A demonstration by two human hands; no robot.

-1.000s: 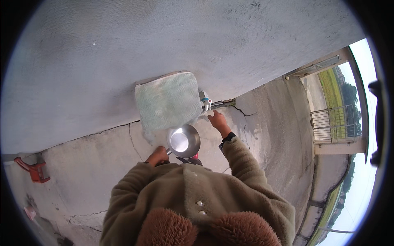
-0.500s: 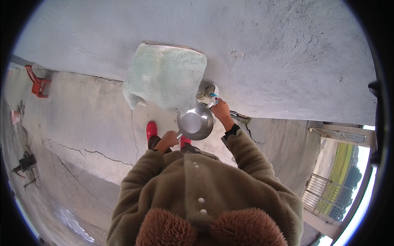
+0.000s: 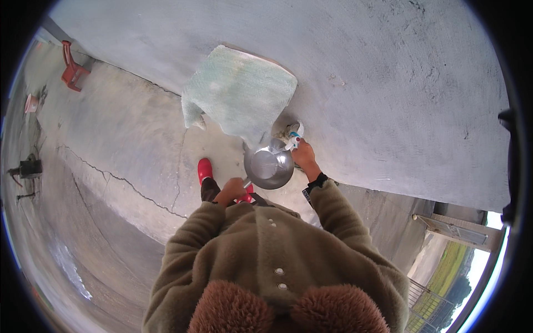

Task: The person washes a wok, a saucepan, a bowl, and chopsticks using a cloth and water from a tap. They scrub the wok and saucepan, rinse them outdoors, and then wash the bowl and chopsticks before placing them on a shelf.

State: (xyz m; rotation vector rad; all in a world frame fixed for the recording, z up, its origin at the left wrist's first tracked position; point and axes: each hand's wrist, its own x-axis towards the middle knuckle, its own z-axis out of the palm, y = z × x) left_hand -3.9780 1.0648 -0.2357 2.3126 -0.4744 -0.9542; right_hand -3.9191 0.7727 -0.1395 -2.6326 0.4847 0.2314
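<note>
Steel pan (image 3: pixel 269 164) was held by its handle (image 3: pixel 247 183) in the left hand (image 3: pixel 231 191), near the tap (image 3: pixel 294 142).

The pan was kept above the concrete floor (image 3: pixel 133 130), in front of the body, and its shiny inside was turned upward. The fingers of the left hand were closed around the handle. The tap was reached by the right hand (image 3: pixel 305 156), but how wide or narrow its fingers were set could not be told, because they were partly hidden. Just beside the tap, a pale green cover (image 3: pixel 241 91) was seen against the grey wall (image 3: pixel 388 89). At the left, a red chair (image 3: pixel 73 73) was placed along the wall.
</note>
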